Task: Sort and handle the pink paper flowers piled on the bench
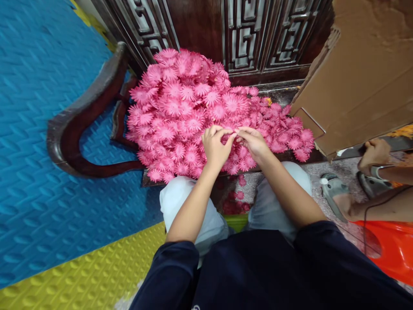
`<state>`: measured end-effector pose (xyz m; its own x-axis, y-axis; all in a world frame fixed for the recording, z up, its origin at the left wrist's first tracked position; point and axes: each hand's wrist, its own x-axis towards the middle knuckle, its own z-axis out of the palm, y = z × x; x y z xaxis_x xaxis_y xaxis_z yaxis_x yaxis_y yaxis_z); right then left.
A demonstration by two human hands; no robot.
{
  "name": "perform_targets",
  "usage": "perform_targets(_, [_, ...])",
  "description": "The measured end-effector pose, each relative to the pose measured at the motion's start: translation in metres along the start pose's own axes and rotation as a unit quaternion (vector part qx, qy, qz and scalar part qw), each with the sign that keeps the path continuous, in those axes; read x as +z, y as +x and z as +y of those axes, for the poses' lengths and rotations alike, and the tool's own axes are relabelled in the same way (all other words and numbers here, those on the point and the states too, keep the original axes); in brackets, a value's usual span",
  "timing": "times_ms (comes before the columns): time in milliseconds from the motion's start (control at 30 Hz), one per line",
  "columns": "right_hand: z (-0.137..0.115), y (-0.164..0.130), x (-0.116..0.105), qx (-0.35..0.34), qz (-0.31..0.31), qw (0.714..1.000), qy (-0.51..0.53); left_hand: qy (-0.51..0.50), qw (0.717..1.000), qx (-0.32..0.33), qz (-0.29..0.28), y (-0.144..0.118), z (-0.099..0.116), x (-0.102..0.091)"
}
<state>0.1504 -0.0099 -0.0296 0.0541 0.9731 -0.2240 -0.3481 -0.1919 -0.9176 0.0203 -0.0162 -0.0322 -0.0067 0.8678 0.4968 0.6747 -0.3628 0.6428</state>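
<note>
A large heap of pink artificial flowers (193, 107) with fringed petals lies before me on a dark wooden seat. My left hand (217, 146) is over the front of the heap, thumb and forefinger curved into a pinch. Close beside it, my right hand (254, 143) pinches too, its fingertips nearly meeting those of the left. Whatever sits between the fingertips is too small to make out against the pink behind it. Flowers surround both hands, and the lower fingers of the right hand are partly hidden.
A curved wooden armrest (77, 112) stands left of the heap, beside blue mats (29, 142). A cardboard box (361, 73) leans at the right. Another person's hand (374, 153) and sandalled foot (335, 193) are near a red stool (395, 245). Several flowers (239, 195) lie below.
</note>
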Motion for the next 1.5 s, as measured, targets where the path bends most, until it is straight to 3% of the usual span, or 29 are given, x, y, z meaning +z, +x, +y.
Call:
perform_targets(267, [-0.002,-0.003,0.001,0.030,-0.018,0.999,0.007,0.013,1.000,-0.003,-0.002,0.002,0.001,-0.001])
perform_targets(600, [0.001,-0.005,0.007,0.006,0.003,1.000,-0.013,-0.082,0.994,-0.064,0.016,0.007,-0.005,0.001])
perform_targets(867, [0.002,-0.005,0.006,-0.018,0.007,0.999,-0.031,-0.077,0.994,-0.079,0.013,0.007,-0.003,-0.001])
perform_targets(1133, [-0.003,-0.007,0.005,0.057,-0.005,0.998,0.026,-0.058,0.996,-0.057,0.027,0.008,-0.001,-0.004])
perform_targets(1300, [-0.002,-0.007,0.005,0.050,-0.016,0.997,0.053,-0.161,0.986,-0.035,-0.016,0.010,-0.004,-0.005])
perform_targets(1500, [0.002,-0.007,0.005,0.052,-0.026,0.997,0.042,-0.195,0.978,-0.070,-0.024,0.012,-0.009,-0.007])
